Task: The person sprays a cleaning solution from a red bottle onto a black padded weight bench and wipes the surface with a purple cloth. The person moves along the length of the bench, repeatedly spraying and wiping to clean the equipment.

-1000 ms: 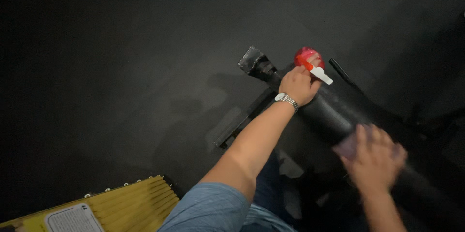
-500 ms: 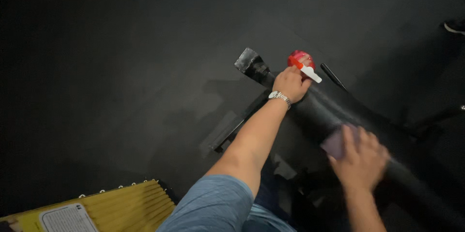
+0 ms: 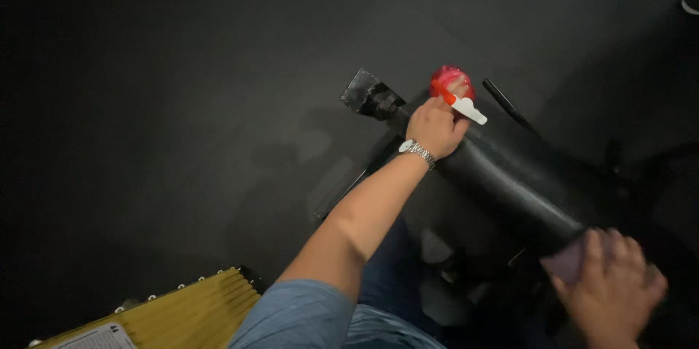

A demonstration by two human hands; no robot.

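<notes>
At the far end of the black padded roller (image 3: pixel 510 174), left hand (image 3: pixel 435 127) is clenched around a red spray bottle (image 3: pixel 450 81) — white trigger (image 3: pixel 467 110) points right. Right hand (image 3: pixel 611 292) presses a purplish cloth (image 3: pixel 569 264) flat on the near end, fingers spread. Looks mid-wipe — can't tell which parts are already clean; yellow case (image 3: pixel 182 312) sits lower left on the dark floor (image 3: pixel 182 101).

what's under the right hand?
A purplish cloth pokes out from under the right hand, pressed against the black padded roll. Most of the cloth is covered by the hand.
</notes>
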